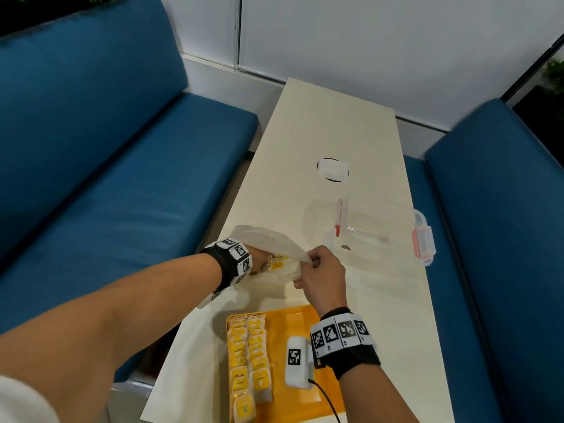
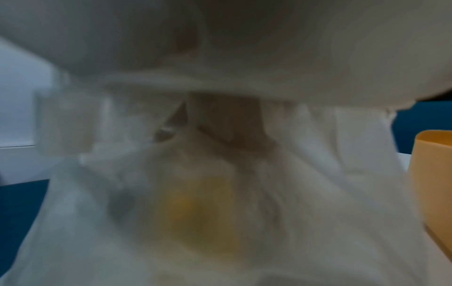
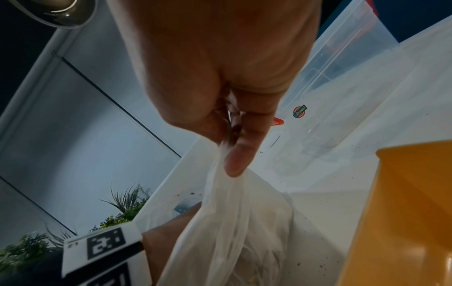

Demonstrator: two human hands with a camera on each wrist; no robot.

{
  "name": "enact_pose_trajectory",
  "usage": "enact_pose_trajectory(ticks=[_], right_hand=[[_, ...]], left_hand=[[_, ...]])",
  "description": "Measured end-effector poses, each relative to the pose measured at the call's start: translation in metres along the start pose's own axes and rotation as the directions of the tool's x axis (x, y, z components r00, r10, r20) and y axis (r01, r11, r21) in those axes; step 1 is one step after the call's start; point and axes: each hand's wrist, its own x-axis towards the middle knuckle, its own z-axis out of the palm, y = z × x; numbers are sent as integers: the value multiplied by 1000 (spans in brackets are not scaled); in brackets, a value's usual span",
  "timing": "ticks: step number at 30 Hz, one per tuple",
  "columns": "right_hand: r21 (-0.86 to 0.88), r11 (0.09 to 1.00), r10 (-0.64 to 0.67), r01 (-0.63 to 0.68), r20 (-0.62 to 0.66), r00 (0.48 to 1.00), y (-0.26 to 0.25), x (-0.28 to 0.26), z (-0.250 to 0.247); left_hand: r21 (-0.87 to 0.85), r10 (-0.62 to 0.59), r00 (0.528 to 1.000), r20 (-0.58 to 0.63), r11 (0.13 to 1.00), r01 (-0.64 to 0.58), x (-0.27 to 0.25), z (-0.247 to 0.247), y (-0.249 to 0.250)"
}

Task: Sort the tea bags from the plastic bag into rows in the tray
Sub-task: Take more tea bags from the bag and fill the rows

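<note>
A thin white plastic bag (image 1: 268,239) lies on the table beyond the orange tray (image 1: 293,319). My left hand (image 1: 259,259) is pushed into the bag's mouth, and the film hides its fingers. Yellow-labelled tea bags (image 1: 277,265) show through the film beside it, with one a yellow blur (image 2: 200,212) in the left wrist view. My right hand (image 1: 309,261) pinches the bag's rim (image 3: 227,154) between thumb and fingers and holds it up. Two rows of tea bags (image 1: 247,355) lie along the tray's left side.
A clear lidded container (image 1: 381,230) with pink clips sits on the table's right side. A small white object (image 1: 332,169) lies farther back on the cream table (image 1: 320,123). Blue benches (image 1: 106,178) flank the table on both sides.
</note>
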Motion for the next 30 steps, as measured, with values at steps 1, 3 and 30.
enact_pose_trajectory(ticks=[1, 3, 30], right_hand=[[-1, 1000, 3, -3, 0, 1000, 0, 0, 0], [3, 1000, 6, -6, -2, 1000, 1, 1, -1], [153, 981, 132, -120, -71, 989, 11, 17, -16]], left_hand=[[-49, -19, 1000, -14, 999, 18, -1, -1, 3], [-241, -46, 999, -1, 970, 45, 0, 0, 4], [-103, 385, 852, -356, 890, -445, -51, -58, 25]])
